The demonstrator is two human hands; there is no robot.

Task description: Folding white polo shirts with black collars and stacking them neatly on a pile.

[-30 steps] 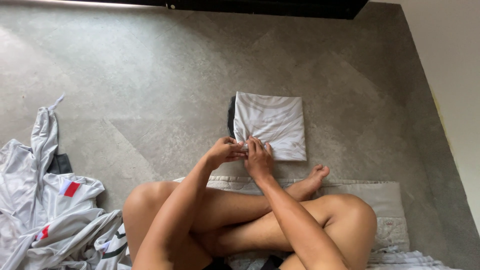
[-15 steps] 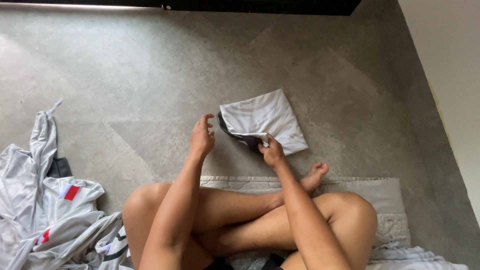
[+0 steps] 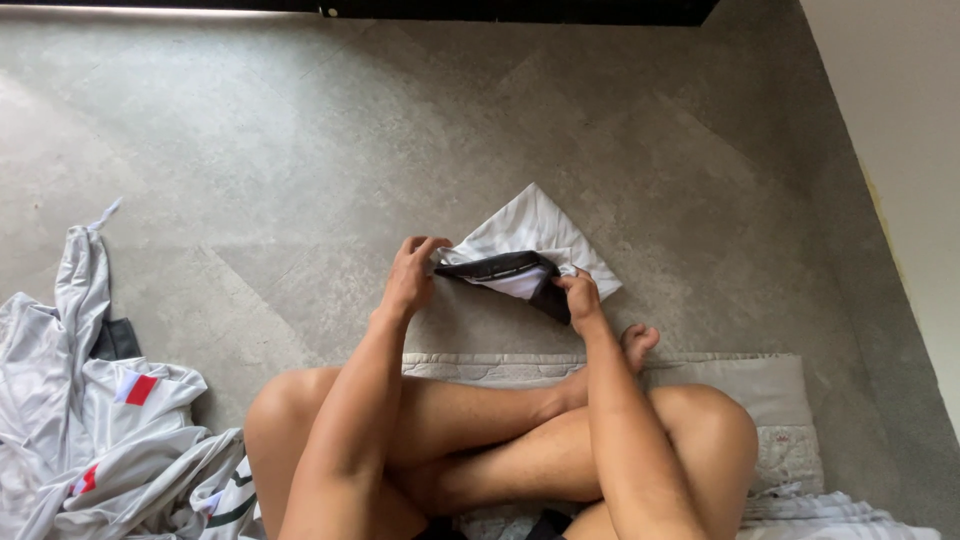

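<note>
Since half a second ago the left hand (image 3: pixel 408 277) has closed in from open air onto the folded garment's near-left corner, and the right hand (image 3: pixel 580 298) has slid along to its near-right corner, so the bundle is now tipped up at the front edge instead of lying flat.

Both grips are pinched shut on the cloth: the left thumb and fingers clamp the pale corner beside the dark band, and the right fingers clamp the dark trim at the other end.

Between them the folded shirt (image 3: pixel 530 235) sags only a little. It looks light, soft and limp, and its smooth sheen suggests a slippery sports fabric, so the layers would likely slide apart unless held at the folded edges, gripping all plies together, as the corners are now.

Its colour is pale grey-white with faint curved striping, with a black collar or hem band (image 3: pixel 500 268) showing underneath. Its far point rests on the grey tiled floor (image 3: pixel 300 150), just ahead of the person's crossed legs and the cushion (image 3: pixel 770 390).

A heap of similar white garments (image 3: pixel 110 430) lies well apart to the left.
</note>
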